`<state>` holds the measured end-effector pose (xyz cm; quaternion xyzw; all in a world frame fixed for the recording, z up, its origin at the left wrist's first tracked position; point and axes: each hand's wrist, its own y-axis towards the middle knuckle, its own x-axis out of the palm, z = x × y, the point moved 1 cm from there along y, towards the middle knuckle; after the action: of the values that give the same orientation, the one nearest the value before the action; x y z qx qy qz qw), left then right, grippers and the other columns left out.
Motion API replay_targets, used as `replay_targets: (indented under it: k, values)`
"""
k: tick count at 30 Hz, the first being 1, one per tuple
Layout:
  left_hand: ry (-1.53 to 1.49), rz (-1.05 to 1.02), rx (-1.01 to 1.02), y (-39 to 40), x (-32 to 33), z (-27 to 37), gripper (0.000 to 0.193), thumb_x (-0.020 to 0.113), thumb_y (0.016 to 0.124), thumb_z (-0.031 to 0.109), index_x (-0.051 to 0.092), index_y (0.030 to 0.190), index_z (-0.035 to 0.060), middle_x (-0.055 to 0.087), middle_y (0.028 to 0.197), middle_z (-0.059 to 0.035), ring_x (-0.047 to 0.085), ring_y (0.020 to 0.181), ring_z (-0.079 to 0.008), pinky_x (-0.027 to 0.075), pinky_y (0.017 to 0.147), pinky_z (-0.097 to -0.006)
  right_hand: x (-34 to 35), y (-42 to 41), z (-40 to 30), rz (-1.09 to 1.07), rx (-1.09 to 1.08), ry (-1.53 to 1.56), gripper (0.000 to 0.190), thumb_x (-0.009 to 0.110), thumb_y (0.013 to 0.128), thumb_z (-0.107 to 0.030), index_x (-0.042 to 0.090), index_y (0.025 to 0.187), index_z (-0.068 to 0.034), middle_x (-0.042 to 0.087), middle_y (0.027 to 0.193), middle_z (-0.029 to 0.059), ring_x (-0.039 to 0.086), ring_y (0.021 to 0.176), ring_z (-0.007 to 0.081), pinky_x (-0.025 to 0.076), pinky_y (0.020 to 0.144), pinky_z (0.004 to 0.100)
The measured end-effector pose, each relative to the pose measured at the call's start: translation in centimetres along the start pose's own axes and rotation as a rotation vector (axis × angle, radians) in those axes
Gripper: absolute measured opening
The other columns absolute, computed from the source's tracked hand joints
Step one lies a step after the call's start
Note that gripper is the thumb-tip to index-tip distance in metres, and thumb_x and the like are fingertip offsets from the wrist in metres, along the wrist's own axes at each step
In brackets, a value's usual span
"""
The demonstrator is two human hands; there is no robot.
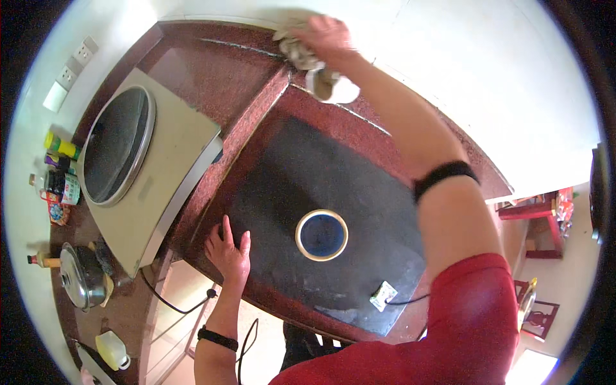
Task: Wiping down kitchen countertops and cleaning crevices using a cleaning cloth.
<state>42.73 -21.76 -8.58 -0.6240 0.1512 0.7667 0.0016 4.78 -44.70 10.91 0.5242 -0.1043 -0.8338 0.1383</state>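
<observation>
At the top of the view my right hand [332, 38] presses a crumpled light cloth [301, 50] on the red stone ledge by the white wall. Just below it on the ledge stands a white cup or small pot [340, 89], partly behind my wrist. My left hand [230, 255] rests with fingers spread on the near left edge of the black mat [346, 178], holding nothing. Between my arms, a round dish with a pale rim and dark blue inside [321, 235] sits on the mat. A small patterned square object with a black cable [383, 296] lies near the mat's lower right corner.
To the left stands a beige appliance with a round dark top [178, 154]. Bottles [62, 144], a lidded glass pot [79, 276] and a yellowish plastic jug [113, 350] line the far left counter. A raised red stone edge [250, 115] divides the surfaces. Black cables hang below.
</observation>
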Motion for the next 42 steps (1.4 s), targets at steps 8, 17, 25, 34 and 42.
replay_targets:
  k: [8, 17, 25, 34, 42]
  values:
    - [0.042, 0.008, -0.012, -0.4, 0.7, -0.5, 0.062, 0.056, 0.083, 0.049, 0.04, 0.136, 0.0202, 0.047, 0.124, -0.0155, 0.046, 0.109, -0.0356, 0.038, 0.088, -0.0515, 4.1, -10.0, 3.2, 0.2, -0.314, -0.085, 0.068, 0.076, 0.063, -0.022, 0.05, 0.124, -0.036, 0.046, 0.119, 0.0001, 0.047, 0.107, 0.0205, 0.044, 0.091, 0.0375]
    - [0.042, -0.024, -0.048, 0.1, -0.5, 0.5, 0.061, 0.056, 0.083, 0.047, 0.04, 0.136, 0.0207, 0.046, 0.124, -0.0149, 0.046, 0.108, -0.0355, 0.038, 0.088, -0.0519, 5.5, -37.0, 16.2, -0.264, -0.365, -0.229, 0.056, 0.069, 0.069, -0.031, 0.053, 0.122, -0.039, 0.047, 0.127, -0.0086, 0.043, 0.112, 0.0194, 0.034, 0.095, 0.0412]
    - [-0.004, -0.047, -0.045, 0.2, -0.4, 0.6, 0.06, 0.055, 0.084, 0.049, 0.041, 0.135, 0.02, 0.045, 0.125, -0.0147, 0.045, 0.109, -0.0354, 0.037, 0.088, -0.0521, 2.5, -27.6, 15.5, -0.247, -0.151, -0.131, 0.052, 0.063, 0.076, -0.03, 0.051, 0.125, -0.041, 0.033, 0.141, -0.0023, 0.035, 0.123, 0.0241, 0.035, 0.09, 0.051]
    - [-0.006, -0.013, 0.0, 0.5, 0.7, -0.2, 0.061, 0.054, 0.085, 0.048, 0.04, 0.136, 0.0199, 0.045, 0.127, -0.0149, 0.044, 0.111, -0.0368, 0.036, 0.089, -0.0529, 4.9, -2.6, -0.3, 0.195, -0.351, -0.443, 0.073, 0.074, 0.059, -0.03, 0.046, 0.126, -0.029, 0.044, 0.112, -0.0019, 0.043, 0.107, 0.0192, 0.04, 0.08, 0.0351]
    - [-0.013, -0.009, 0.024, -0.2, 0.1, 0.1, 0.06, 0.053, 0.086, 0.046, 0.04, 0.137, 0.0181, 0.046, 0.124, -0.0171, 0.044, 0.111, -0.0367, 0.036, 0.089, -0.0528, 9.1, -11.0, 0.3, -0.012, -0.45, -0.215, 0.058, 0.071, 0.067, -0.024, 0.054, 0.122, -0.028, 0.044, 0.124, -0.0041, 0.042, 0.111, 0.018, 0.037, 0.086, 0.0362]
